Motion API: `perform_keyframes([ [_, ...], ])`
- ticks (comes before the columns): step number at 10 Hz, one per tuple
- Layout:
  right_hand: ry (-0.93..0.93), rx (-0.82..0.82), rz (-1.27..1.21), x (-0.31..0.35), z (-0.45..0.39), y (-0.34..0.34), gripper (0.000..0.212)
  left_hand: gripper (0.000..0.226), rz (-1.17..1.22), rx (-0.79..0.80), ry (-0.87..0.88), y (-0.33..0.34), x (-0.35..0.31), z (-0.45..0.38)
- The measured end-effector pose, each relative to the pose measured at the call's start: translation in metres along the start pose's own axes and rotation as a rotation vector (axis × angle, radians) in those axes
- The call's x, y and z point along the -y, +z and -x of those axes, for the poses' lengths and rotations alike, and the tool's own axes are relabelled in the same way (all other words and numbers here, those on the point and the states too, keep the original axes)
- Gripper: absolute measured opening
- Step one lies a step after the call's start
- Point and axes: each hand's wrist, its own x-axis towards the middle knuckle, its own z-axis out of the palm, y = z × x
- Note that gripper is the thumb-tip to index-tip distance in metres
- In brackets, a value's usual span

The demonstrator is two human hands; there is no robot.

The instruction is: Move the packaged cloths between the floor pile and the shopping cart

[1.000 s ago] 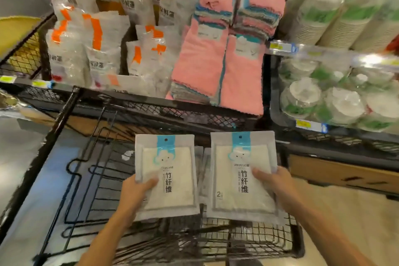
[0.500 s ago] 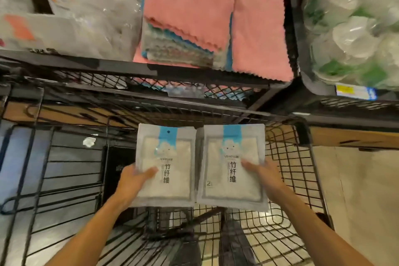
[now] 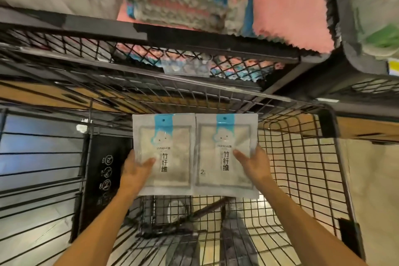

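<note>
Head view: the left hand [image 3: 135, 170] grips the left packaged cloth [image 3: 164, 154] at its lower left edge, thumb on its face. The right hand [image 3: 253, 167] grips the right packaged cloth [image 3: 226, 154] the same way. Both packs are held flat and side by side, edges touching, above the wire shopping cart [image 3: 302, 179] basket. Beyond the cart's far rim, a shelf [image 3: 97, 28] carries pink towels [image 3: 287, 4].
</note>
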Motion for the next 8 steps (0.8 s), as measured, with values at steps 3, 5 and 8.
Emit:
perform_keyframes([
  [3,-0.135,-0.126,0.423,-0.014,0.000,0.023,0.085,0.071,-0.753,-0.250,0.290,0.029,0.011,0.006],
  [5,-0.316,-0.203,1.173,0.003,-0.004,0.008,0.100,0.064,-1.251,-0.154,0.336,0.021,-0.003,0.007],
  [8,-0.468,-0.082,1.108,0.111,0.063,-0.051,0.081,0.067,-1.237,-0.216,0.427,-0.037,-0.137,0.077],
])
